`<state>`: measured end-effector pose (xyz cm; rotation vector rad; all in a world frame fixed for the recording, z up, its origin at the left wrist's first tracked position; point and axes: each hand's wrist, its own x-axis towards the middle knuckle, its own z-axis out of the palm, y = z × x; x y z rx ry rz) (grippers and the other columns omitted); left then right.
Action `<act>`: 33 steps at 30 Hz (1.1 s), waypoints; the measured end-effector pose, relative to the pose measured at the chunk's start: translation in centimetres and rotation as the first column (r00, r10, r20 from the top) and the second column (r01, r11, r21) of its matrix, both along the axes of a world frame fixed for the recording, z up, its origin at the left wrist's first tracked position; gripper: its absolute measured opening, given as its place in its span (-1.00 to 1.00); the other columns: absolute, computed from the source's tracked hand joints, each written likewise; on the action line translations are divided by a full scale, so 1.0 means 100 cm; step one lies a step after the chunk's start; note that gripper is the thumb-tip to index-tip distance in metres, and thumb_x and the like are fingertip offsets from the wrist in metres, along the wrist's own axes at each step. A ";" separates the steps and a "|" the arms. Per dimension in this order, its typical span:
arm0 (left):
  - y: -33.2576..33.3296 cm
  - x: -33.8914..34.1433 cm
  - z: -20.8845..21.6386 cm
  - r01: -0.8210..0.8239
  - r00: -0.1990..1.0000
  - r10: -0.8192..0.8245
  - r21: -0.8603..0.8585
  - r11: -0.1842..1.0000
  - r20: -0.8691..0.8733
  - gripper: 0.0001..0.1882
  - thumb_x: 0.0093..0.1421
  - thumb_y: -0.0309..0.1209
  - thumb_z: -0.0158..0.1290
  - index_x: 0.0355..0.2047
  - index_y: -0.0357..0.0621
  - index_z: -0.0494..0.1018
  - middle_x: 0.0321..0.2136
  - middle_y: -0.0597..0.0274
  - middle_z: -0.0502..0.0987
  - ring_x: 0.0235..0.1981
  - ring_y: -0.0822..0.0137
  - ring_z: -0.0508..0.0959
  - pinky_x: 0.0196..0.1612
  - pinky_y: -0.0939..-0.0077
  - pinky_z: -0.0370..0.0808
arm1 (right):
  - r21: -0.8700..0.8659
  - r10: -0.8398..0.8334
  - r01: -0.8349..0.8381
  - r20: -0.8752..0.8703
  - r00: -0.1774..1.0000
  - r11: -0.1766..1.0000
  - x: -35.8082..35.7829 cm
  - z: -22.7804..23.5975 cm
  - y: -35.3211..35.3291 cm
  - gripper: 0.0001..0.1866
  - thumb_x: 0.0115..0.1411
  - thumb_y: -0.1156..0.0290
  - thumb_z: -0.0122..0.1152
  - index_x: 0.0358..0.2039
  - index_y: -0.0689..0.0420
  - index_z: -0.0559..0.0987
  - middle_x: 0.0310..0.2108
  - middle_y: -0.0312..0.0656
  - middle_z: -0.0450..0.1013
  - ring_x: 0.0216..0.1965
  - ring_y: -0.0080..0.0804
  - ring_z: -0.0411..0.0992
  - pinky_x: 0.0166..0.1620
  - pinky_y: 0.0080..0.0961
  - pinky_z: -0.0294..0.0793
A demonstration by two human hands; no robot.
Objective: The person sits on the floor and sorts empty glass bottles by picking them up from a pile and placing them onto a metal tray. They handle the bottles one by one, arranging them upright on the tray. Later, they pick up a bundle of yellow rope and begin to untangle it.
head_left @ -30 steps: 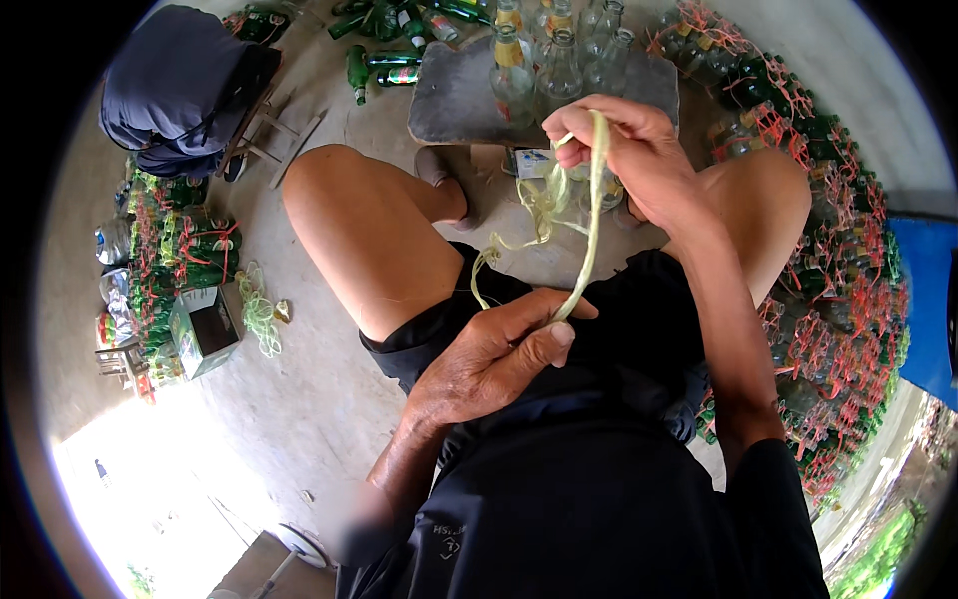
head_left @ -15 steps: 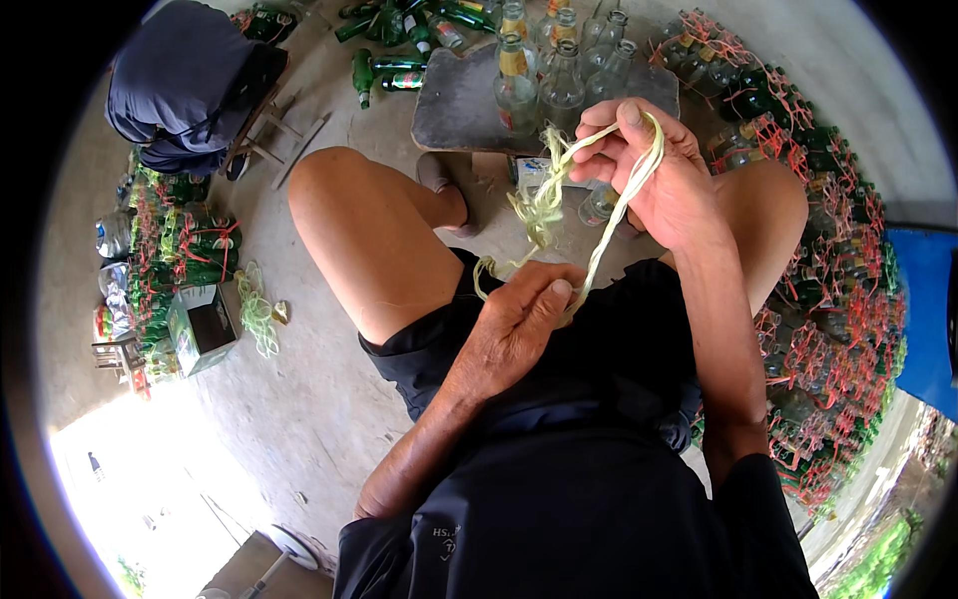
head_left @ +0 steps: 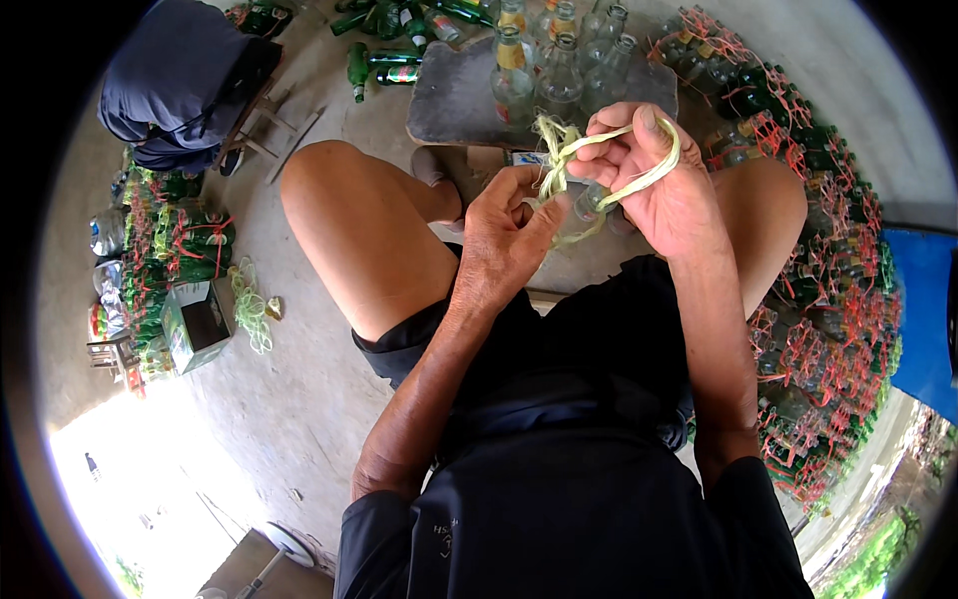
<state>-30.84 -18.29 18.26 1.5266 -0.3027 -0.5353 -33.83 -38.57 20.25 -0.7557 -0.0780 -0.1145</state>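
Note:
A pale yellow-green plastic twine (head_left: pixel 647 181) runs between my hands above my lap, with a frayed, knotted bunch at its left end. My left hand (head_left: pixel 507 228) pinches the twine just below that bunch, thumb and fingers closed. The twine loops over the thumb of my right hand (head_left: pixel 659 170), which is turned palm up with its fingers curled round the strand. Just beyond the hands, several clear glass bottles (head_left: pixel 561 80) stand upright on a low dark bench (head_left: pixel 449 105). A single clear bottle (head_left: pixel 591 200) shows partly behind the twine, below the bench.
Green bottles (head_left: pixel 384 65) lie on the floor beyond the bench. Bottles bundled with red twine (head_left: pixel 828 329) are stacked along the right, with more bundles (head_left: pixel 190 240) at the left. Near those sit an open box (head_left: pixel 195 324), loose twine (head_left: pixel 251 304) and a cloth-draped chair (head_left: pixel 185 75).
My left hand has moved up and forward, from the lower part of the loop to the knotted bunch. The loop round my right hand has become smaller, its lower strand hanging lower left.

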 end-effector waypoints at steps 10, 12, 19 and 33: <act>0.015 0.010 -0.005 -0.116 0.950 0.072 0.127 0.985 0.303 -0.78 0.40 -0.50 0.15 0.00 -0.24 0.65 -0.40 0.39 0.67 -0.50 0.66 0.45 -0.42 0.67 0.43 | -0.028 -0.033 0.032 -0.055 0.998 0.999 -0.015 -0.010 -0.010 -0.61 0.50 0.18 0.16 0.05 0.28 0.64 -0.11 -0.04 0.62 -0.14 -0.24 0.66 -0.04 -0.18 0.74; 0.018 0.016 -0.009 -0.150 0.929 0.101 0.115 0.982 0.356 -0.78 0.40 -0.51 0.15 0.01 -0.24 0.65 -0.38 0.36 0.69 -0.50 0.64 0.47 -0.41 0.67 0.46 | -0.048 -0.029 0.027 -0.052 0.998 0.998 -0.018 -0.010 -0.009 -0.62 0.50 0.19 0.15 0.04 0.27 0.64 -0.11 -0.07 0.62 -0.15 -0.28 0.65 -0.07 -0.21 0.74; 0.016 0.015 0.004 -0.204 0.931 0.187 0.021 0.979 0.313 -0.76 0.39 -0.59 0.12 0.02 -0.27 0.64 -0.26 0.24 0.70 -0.37 0.55 0.64 -0.26 0.63 0.58 | -0.141 -0.048 0.036 -0.083 0.995 0.989 -0.036 -0.014 -0.009 -0.67 0.50 0.23 0.17 0.01 0.23 0.67 -0.11 -0.13 0.62 -0.17 -0.37 0.63 -0.14 -0.32 0.71; 0.010 0.015 0.007 -0.138 0.930 0.146 -0.048 0.989 0.337 -0.83 0.37 -0.70 0.05 -0.07 -0.31 0.54 -0.24 0.26 0.65 -0.18 0.47 0.67 -0.08 0.55 0.63 | -0.697 -0.145 -0.045 -0.211 0.967 0.716 -0.041 0.001 0.007 -0.73 0.33 0.37 0.41 -0.02 0.22 0.68 -0.45 -0.34 0.54 -0.42 -0.64 0.53 -0.33 -0.60 0.57</act>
